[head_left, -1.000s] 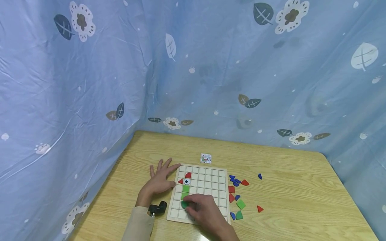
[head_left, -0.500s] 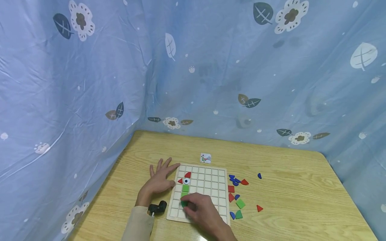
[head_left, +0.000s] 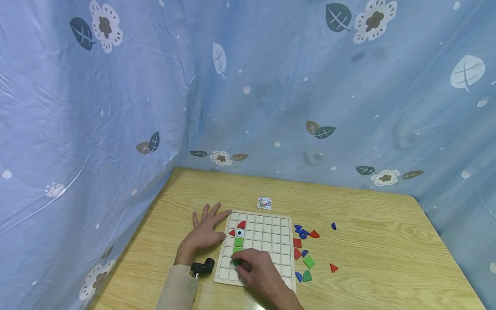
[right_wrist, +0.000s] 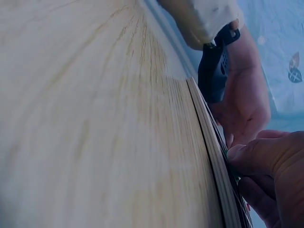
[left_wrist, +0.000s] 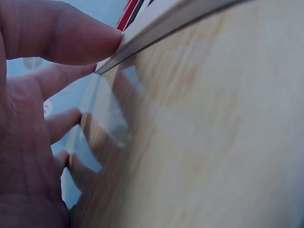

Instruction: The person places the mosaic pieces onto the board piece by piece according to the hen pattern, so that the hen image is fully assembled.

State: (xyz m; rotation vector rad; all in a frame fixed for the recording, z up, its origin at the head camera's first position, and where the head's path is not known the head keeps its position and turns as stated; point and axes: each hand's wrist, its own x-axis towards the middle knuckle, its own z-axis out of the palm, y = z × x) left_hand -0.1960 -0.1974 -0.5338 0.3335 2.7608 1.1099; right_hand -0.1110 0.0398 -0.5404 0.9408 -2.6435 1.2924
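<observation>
A square wooden grid board (head_left: 268, 237) lies on the table. My left hand (head_left: 204, 233) rests at its left side with spread fingers, the thumb and index fingertip touching the board's edge (left_wrist: 152, 31). Over the lower left cells, my right hand (head_left: 262, 271) pinches a dark green piece (head_left: 236, 262) between thumb and fingers; most of it is hidden. Directly above that piece is a light green square (head_left: 237, 249), partly covered, then another green square (head_left: 238, 242). Higher up sit a round eye piece (head_left: 240, 233), a red triangle (head_left: 231, 233) and a red quarter circle (head_left: 242, 225).
Right of the board lie loose pieces: several blue half circles (head_left: 299, 277), a red square (head_left: 297, 243), a green square (head_left: 309, 261), a dark green quarter circle (head_left: 307, 276) and a red triangle (head_left: 333, 268). A small pattern card (head_left: 265, 203) lies behind the board. Blue curtains (head_left: 271, 107) surround the table.
My right hand has shifted slightly left and up over the green piece, covering more of it. My left hand has stayed in place.
</observation>
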